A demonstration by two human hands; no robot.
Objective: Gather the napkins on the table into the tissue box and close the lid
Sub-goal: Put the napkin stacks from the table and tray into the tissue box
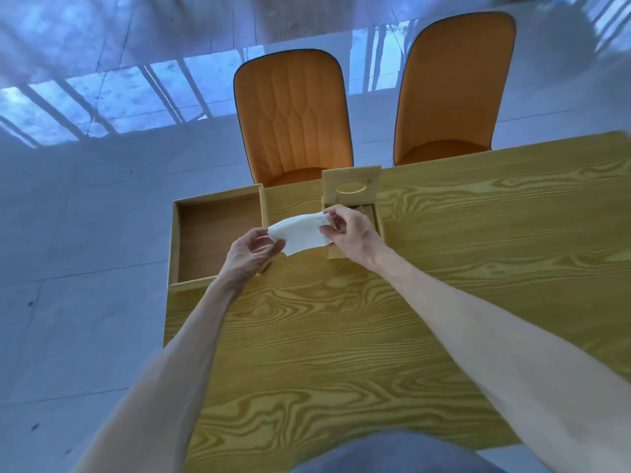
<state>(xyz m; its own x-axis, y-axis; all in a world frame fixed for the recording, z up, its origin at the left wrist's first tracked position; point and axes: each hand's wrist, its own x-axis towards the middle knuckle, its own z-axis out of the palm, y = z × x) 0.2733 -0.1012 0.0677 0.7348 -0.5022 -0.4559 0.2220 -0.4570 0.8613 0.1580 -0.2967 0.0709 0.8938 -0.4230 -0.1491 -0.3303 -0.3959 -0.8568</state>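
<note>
A white napkin [300,233] is stretched between both hands above the wooden table [375,319]. My left hand [251,254] pinches its near-left corner. My right hand [348,230] grips its right end, just over the small wooden tissue box [377,220]. The box's lid [351,186], with an oval slot, stands upright at its far side. My right hand hides most of the box's inside.
An open, shallow wooden tray [218,233] sits at the table's far-left corner, partly overhanging the left edge. Two orange chairs [293,114] [454,90] stand beyond the far edge. Pale tiled floor lies to the left.
</note>
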